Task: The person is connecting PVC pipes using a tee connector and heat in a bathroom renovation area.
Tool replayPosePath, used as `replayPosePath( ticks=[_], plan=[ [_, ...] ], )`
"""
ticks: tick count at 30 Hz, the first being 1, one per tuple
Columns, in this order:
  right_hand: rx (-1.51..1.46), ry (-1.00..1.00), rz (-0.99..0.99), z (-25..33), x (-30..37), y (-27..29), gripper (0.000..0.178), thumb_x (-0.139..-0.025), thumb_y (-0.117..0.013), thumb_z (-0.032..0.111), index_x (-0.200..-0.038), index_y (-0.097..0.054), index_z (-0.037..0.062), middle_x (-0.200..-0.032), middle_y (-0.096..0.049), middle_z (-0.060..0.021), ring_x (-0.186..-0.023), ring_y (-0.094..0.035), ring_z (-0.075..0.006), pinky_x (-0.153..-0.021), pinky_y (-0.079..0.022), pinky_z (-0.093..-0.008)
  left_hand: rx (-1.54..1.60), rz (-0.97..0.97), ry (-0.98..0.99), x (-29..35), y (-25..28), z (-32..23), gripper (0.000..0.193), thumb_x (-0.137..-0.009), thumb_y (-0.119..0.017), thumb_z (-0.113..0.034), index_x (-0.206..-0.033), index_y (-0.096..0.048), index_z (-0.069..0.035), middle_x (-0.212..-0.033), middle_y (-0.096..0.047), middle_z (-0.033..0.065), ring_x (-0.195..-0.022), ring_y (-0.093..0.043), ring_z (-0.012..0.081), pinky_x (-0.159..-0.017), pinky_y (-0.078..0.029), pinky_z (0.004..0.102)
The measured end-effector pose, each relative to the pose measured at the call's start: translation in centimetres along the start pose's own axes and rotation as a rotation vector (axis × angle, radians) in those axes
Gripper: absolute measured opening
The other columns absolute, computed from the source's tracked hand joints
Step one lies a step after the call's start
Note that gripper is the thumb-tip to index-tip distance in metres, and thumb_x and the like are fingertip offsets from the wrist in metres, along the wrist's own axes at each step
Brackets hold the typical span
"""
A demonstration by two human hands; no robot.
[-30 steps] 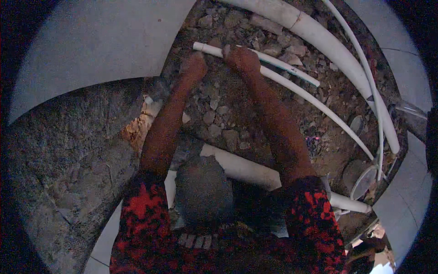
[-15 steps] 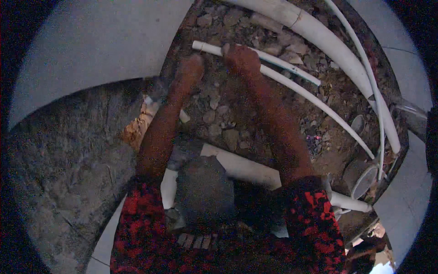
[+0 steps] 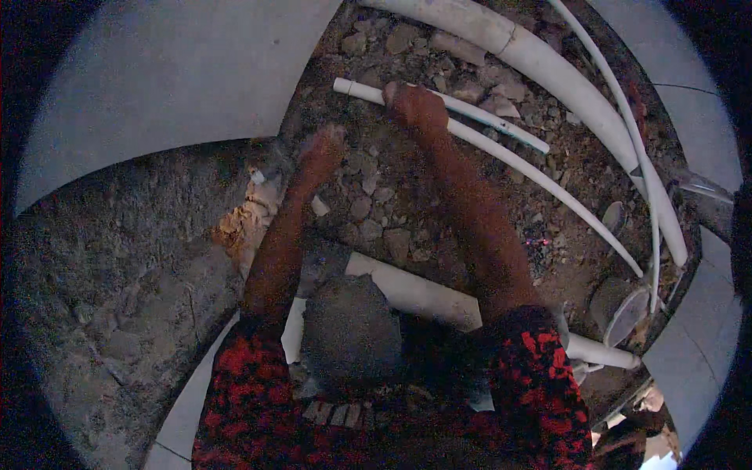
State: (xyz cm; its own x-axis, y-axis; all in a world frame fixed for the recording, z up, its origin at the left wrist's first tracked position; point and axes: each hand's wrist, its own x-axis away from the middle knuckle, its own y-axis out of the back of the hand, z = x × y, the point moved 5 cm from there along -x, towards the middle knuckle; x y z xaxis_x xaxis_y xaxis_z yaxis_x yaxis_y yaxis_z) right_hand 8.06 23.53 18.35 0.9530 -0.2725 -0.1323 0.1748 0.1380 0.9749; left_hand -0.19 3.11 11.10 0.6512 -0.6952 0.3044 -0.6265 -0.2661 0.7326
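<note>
My right hand [image 3: 419, 108] is wrapped round a thin white pipe [image 3: 540, 178] near its far left end, which sticks out past my fingers. The rest of this pipe curves down to the right over rubble. A shorter white pipe [image 3: 509, 129] runs from beside the same hand; whether my fingers hold it too, I cannot tell. My left hand [image 3: 323, 149] is below and left of the pipe's end, apart from it, over the dirt. Its fingers look curled in, and anything inside them is hidden in the dim light.
A thick white pipe [image 3: 548, 70] and a thin one [image 3: 627, 117] arc along the right. Broken stones [image 3: 368, 200] litter the dirt. Nearer lie a pale pipe [image 3: 415, 286] and a grey lump [image 3: 348, 329]. Rough grey ground [image 3: 102, 290] and pale floor [image 3: 180, 70] lie left.
My left hand has drawn back toward me, away from the pipe's end. My right hand keeps its grip on the pipe, whose end sits slightly lower in view.
</note>
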Motion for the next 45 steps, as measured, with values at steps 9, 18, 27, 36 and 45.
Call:
replayPosePath(
  ticks=[9, 18, 27, 36, 45],
  plan=[
    [-0.293, -0.143, 0.164, 2.4, -1.7, 3.3, 0.023, -0.086, -0.046, 0.027, -0.088, -0.056, 0.0067, -0.073, -0.063, -0.0162, -0.065, -0.064, -0.0303, -0.052, -0.051, -0.0460, -0.272, -0.549, -0.572, 1.1, 0.3, 4.2, 0.046, -0.089, -0.048, -0.025, -0.128, -0.041, -0.001, -0.094, -0.061, 0.0134, -0.084, -0.060, 0.0265, -0.073, -0.049, 0.0386],
    [-0.196, -0.197, 0.213, 1.5, -1.3, 3.2, 0.029, -0.086, -0.046, 0.031, -0.090, -0.062, 0.0070, -0.073, -0.063, -0.0169, -0.065, -0.064, -0.0322, -0.055, -0.052, -0.0467, -0.006, -0.106, 0.056, 0.7, -1.8, 7.1, 0.037, -0.084, -0.054, -0.026, -0.113, -0.053, -0.004, -0.081, -0.062, 0.0151, -0.072, -0.062, 0.0300, -0.064, -0.049, 0.0454],
    [-0.048, -0.111, 0.135, 0.0, 0.1, 1.5, 0.020, -0.079, -0.057, 0.025, -0.081, -0.063, 0.0060, -0.070, -0.063, -0.0128, -0.062, -0.063, -0.0282, -0.055, -0.053, -0.0425, -0.317, -0.160, -0.166, -1.4, -1.3, -1.1, 0.050, -0.083, -0.059, -0.034, -0.118, -0.050, -0.001, -0.104, -0.057, 0.0206, -0.097, -0.057, 0.0318, -0.079, -0.046, 0.0432],
    [0.067, -0.089, -0.023, -1.0, 1.3, 1.0, 0.023, -0.082, -0.054, 0.025, -0.080, -0.061, 0.0034, -0.066, -0.060, -0.0140, -0.061, -0.062, -0.0287, -0.051, -0.051, -0.0420, 0.014, -0.302, -0.109, -2.4, -2.8, -0.5, 0.044, -0.092, -0.044, -0.036, -0.116, -0.050, 0.000, -0.103, -0.057, 0.0239, -0.095, -0.058, 0.0349, -0.080, -0.045, 0.0439],
    [0.332, 0.106, -0.221, -1.4, 2.2, 0.2, 0.019, -0.085, -0.049, 0.023, -0.092, -0.056, 0.0072, -0.074, -0.062, -0.0129, -0.063, -0.063, -0.0290, -0.048, -0.050, -0.0436, 0.057, 0.055, 0.040, -3.4, 1.6, -8.4, 0.034, -0.093, -0.038, -0.028, -0.114, -0.052, -0.006, -0.098, -0.059, 0.0226, -0.088, -0.058, 0.0386, -0.081, -0.045, 0.0466]
  ],
)
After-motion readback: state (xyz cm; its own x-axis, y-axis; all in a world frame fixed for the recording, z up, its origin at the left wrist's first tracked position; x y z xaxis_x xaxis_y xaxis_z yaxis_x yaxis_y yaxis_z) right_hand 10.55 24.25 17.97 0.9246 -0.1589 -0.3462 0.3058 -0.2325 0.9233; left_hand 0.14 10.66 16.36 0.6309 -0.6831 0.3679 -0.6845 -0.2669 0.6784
